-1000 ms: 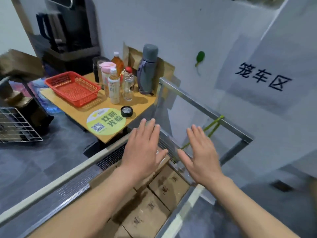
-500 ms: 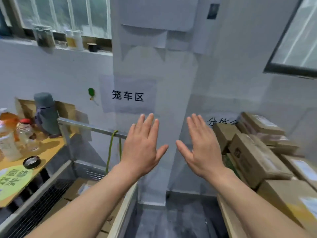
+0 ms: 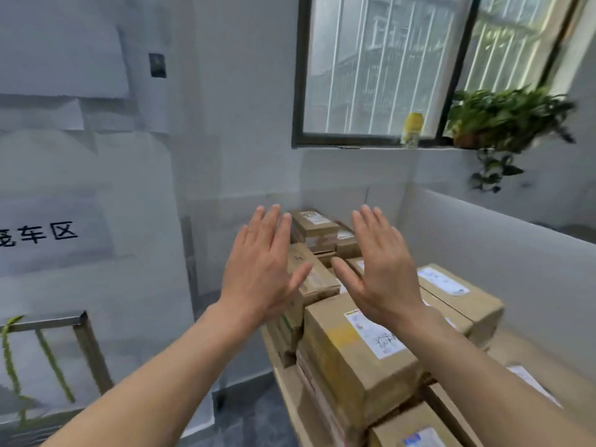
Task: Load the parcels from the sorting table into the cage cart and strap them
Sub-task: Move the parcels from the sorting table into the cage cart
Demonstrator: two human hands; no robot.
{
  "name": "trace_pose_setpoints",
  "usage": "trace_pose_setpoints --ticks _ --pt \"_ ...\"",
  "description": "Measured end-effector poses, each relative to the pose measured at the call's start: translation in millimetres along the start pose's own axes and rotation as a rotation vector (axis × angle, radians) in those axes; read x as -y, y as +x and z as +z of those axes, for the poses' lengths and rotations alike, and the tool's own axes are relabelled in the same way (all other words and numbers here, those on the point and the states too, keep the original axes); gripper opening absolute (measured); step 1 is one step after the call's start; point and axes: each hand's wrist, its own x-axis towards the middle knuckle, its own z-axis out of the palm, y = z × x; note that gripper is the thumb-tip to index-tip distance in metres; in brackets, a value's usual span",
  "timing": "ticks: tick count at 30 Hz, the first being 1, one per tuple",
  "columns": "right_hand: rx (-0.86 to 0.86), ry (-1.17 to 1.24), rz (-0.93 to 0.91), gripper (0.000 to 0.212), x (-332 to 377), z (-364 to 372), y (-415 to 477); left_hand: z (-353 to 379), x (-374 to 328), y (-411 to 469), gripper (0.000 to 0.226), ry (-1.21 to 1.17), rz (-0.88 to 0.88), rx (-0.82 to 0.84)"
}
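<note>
Cardboard parcels [image 3: 354,359] lie stacked on the sorting table [image 3: 285,385], the nearest with its label up and its long axis along the table's left edge. Above them hover the left hand [image 3: 258,272] and right hand [image 3: 383,269], flat, fingers spread, holding nothing. At far left stands a corner of the cage cart [image 3: 80,321], with a green strap [image 3: 54,362] hanging from it.

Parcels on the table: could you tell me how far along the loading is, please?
Done: unclear; the cage cart is mostly off-frame. In hand: nothing; left hand and right hand hover open over the parcels. Left: the stack to load; green strap hangs unused.
</note>
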Motion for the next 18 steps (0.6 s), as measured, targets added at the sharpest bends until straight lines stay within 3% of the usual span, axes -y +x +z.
trace_pose_setpoints --ticks 9,18 --pt "0.018 -0.292 0.235 0.076 -69.8 -81.3 -50.7 37.4 -90.4 29.3 0.08 -0.21 0.175 0.054" --pt "0.081 -0.479 0.433 0.077 -68.1 -120.7 -111.4 57.9 -142.0 6.0 0.079 -0.38 0.342 0.099"
